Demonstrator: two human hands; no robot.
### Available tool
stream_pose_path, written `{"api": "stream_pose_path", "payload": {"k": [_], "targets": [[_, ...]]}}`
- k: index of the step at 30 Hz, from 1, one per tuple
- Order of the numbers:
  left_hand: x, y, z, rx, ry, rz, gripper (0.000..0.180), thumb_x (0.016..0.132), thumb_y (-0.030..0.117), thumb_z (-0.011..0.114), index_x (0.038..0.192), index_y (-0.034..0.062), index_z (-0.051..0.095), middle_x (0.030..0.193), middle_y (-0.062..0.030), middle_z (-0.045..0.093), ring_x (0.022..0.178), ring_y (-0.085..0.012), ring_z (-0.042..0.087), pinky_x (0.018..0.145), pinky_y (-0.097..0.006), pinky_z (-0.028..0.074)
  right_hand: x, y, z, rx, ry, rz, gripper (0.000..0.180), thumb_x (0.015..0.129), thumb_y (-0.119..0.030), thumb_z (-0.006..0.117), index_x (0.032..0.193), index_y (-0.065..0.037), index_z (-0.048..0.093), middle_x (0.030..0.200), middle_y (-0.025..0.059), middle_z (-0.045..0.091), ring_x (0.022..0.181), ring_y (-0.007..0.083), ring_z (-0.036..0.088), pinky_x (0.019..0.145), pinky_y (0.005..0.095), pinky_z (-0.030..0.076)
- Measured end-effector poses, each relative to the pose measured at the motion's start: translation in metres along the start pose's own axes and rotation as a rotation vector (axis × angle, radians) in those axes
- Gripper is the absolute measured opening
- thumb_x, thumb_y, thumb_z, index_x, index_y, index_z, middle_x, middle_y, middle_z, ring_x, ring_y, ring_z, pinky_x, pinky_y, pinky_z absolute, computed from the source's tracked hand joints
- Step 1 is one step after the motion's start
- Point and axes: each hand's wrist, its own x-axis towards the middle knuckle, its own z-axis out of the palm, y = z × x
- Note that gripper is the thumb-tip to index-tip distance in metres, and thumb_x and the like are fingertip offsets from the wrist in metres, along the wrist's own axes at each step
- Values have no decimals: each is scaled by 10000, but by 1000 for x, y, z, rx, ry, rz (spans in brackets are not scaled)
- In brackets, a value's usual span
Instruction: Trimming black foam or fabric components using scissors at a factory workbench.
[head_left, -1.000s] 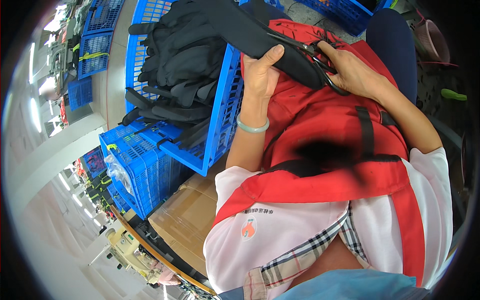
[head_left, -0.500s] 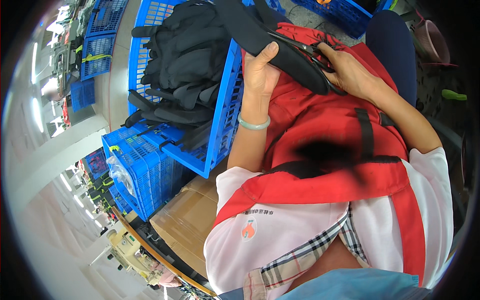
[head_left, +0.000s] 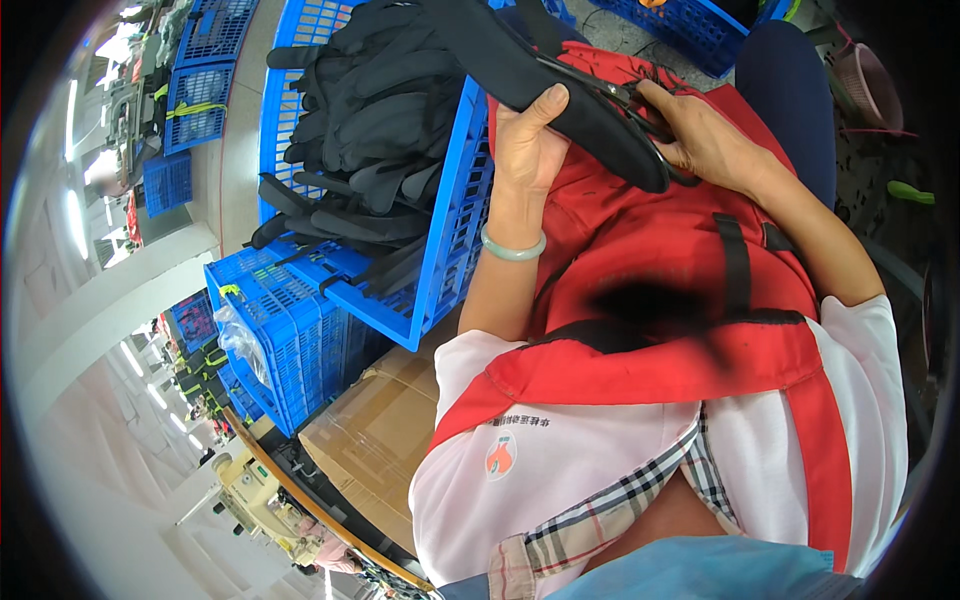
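A long, curved black padded strip [head_left: 485, 55] lies across the front of my red apron [head_left: 640, 240]. My left hand [head_left: 530, 140] grips its near edge, with the thumb pressed on top. My right hand [head_left: 705, 140] has its fingers in the handles of a pair of dark scissors [head_left: 612, 90]. The blades point to the upper left and lie along the strip's far edge. Part of the handles is hidden behind the strip's rounded end. Dark thread scraps cling to the apron beyond the scissors.
On the left, a blue plastic crate [head_left: 440, 235] is heaped with similar black strips [head_left: 375, 115]. Below it are another blue crate [head_left: 285, 340] and a cardboard box [head_left: 375, 430]. A further blue crate [head_left: 680, 35] stands at the top, and a pink basket [head_left: 868, 85] at the far right.
The strip and both hands have shifted very slightly to the right in the picture. My grip on the strip and the scissors stays the same.
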Motion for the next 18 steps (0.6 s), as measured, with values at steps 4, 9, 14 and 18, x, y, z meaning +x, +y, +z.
{"api": "stream_pose_path", "payload": {"k": [4,9,14,18], "targets": [[0,2,-5,-18,-14,-5,364,810,-52,692,1143,43,579,1023,-77,644,952,-227,641,898,-382,531,0,0,5,87,66,32,354,888,-211,652,1113,17,503,695,207,557,650,381,555,607,427,420],[13,14,-15,-13,-5,-37,312,815,-14,710,1102,26,594,998,-86,652,942,-256,645,907,-416,527,1,5,7,-22,66,35,343,901,-224,641,1100,20,506,702,210,573,624,372,559,583,419,422],[11,-4,-9,-20,-4,-41,312,806,-8,725,1087,43,600,1033,-63,644,982,-216,623,949,-380,501,6,28,25,-75,270,-142,427,910,-238,624,1182,53,470,735,243,592,661,404,590,609,451,440],[9,-4,-11,-9,-1,-1,326,805,5,733,1100,41,599,1049,-61,642,986,-216,621,958,-381,493,8,10,14,-45,122,19,390,909,-229,624,1152,30,465,721,236,592,640,406,588,601,446,446]]}}
